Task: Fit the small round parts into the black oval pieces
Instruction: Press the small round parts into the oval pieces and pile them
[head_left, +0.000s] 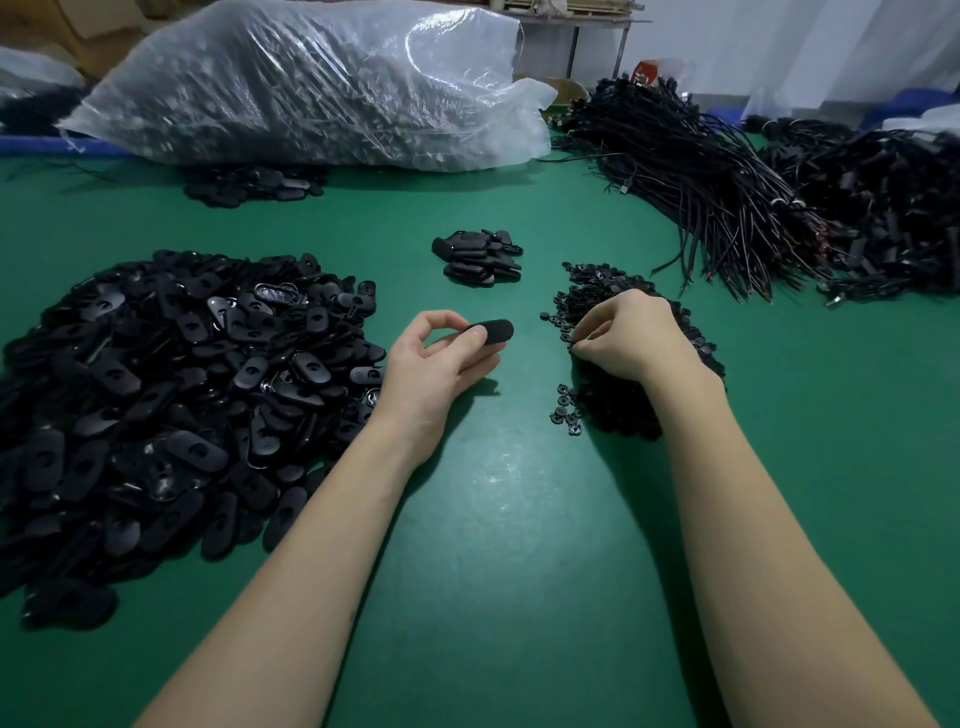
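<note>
An oval piece (492, 332) was pinched between the thumb and fingers of the left hand (434, 364), just above the green table (493, 519). Left of that grip lay the big heap of oval pieces (171, 395); beyond it, farther from the person, sat a small stack (480, 255) of them. To the right of the grip, the right hand (628, 338) was lowered onto the pile of round parts (613, 306), its fingers curled down into it; whether a part was caught between the fingertips could not be told. A few loose round parts (566, 405) were scattered just below that hand. Farther off, a filled plastic bag (311, 83) and bundled cables (717, 176) were seen.
</note>
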